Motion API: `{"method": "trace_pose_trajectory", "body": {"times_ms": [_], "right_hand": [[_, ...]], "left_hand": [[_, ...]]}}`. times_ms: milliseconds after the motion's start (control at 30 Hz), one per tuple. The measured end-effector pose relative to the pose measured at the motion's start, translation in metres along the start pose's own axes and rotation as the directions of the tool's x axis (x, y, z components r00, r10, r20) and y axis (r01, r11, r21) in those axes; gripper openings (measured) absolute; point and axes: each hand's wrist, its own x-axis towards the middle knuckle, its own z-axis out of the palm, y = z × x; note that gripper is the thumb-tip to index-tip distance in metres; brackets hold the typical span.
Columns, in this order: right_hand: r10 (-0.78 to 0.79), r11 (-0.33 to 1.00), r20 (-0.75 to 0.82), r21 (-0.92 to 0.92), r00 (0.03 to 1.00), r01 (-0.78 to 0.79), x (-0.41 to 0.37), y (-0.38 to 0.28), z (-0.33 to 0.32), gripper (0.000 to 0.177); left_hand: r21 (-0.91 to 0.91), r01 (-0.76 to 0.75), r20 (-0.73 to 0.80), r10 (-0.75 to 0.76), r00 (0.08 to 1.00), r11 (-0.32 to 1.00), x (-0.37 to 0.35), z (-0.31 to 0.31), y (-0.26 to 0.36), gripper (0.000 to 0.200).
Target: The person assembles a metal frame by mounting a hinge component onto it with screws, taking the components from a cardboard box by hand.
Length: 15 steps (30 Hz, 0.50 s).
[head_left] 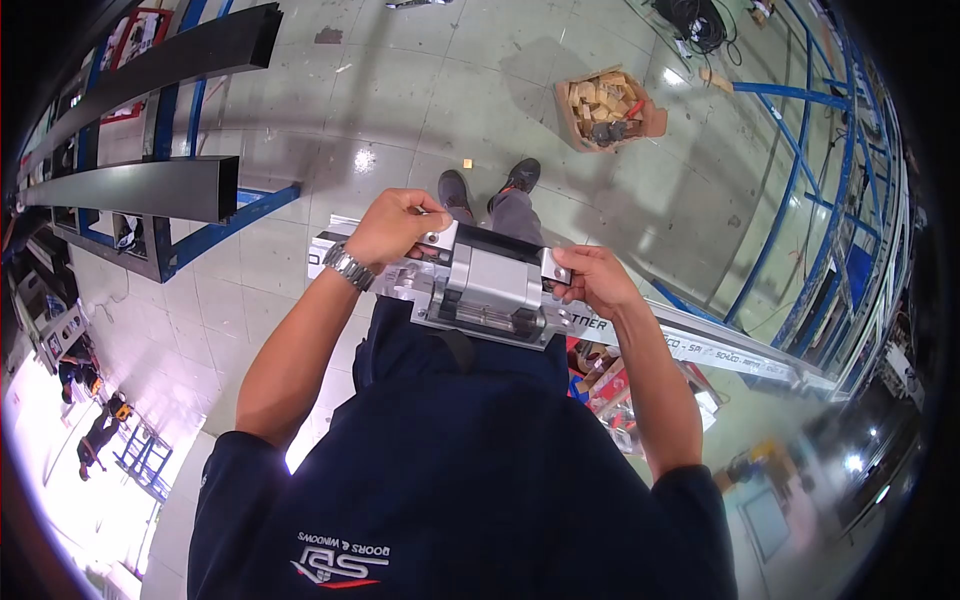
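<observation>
In the head view, my left hand [392, 232], with a metal watch on the wrist, pinches a silver end block [440, 237] that has a hole in it. A matching silver end block [556, 267] is between the thumb and fingers of my right hand [600, 277]. Both blocks sit at the two ends of a grey metal fixture [492, 277] with a rounded body and a clear-looking front section. The fixture rests at waist height on a long aluminium profile [700, 350] wrapped in printed film. My fingertips under the blocks are partly hidden.
A cardboard box [610, 110] of wood offcuts stands on the tiled floor ahead. Dark profiles [150, 190] lie on a blue rack at left. Blue metal frames [800, 150] stand at right. Below the profile is a red bin [600, 375]. Black cables [695, 25] lie far ahead.
</observation>
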Motion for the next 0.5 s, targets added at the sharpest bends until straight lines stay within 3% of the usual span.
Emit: {"method": "trace_pose_trajectory", "body": {"times_ms": [233,500], "right_hand": [[0.054,0.997,-0.014,-0.049,0.998,-0.055,-0.0002,-0.0045,-0.0024,0.027],[0.128,0.989,-0.002,-0.069,0.992,-0.128,0.0056,-0.0069,-0.0044,0.028]], "left_hand": [[-0.069,0.017,0.025,-0.016,1.0,0.997,0.003,0.0036,-0.0013,0.02],[-0.014,0.02,0.042,-0.02,0.999,1.0,0.0061,0.0029,-0.0034,0.018]]}}
